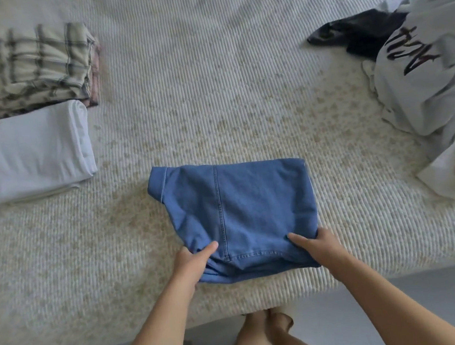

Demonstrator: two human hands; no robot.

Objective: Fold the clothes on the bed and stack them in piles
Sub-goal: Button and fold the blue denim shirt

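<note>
Both hands (193, 264) gripping folded blue denim (239, 215)

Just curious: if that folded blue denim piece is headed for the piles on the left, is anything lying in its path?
Nothing visible: bare bedspread lies between the denim piece and the white folded pile.

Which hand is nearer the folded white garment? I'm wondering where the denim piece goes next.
Left. The left hand grips the denim piece's near-left corner, closer to the folded white garment; the right hand grips its near-right corner.
</note>
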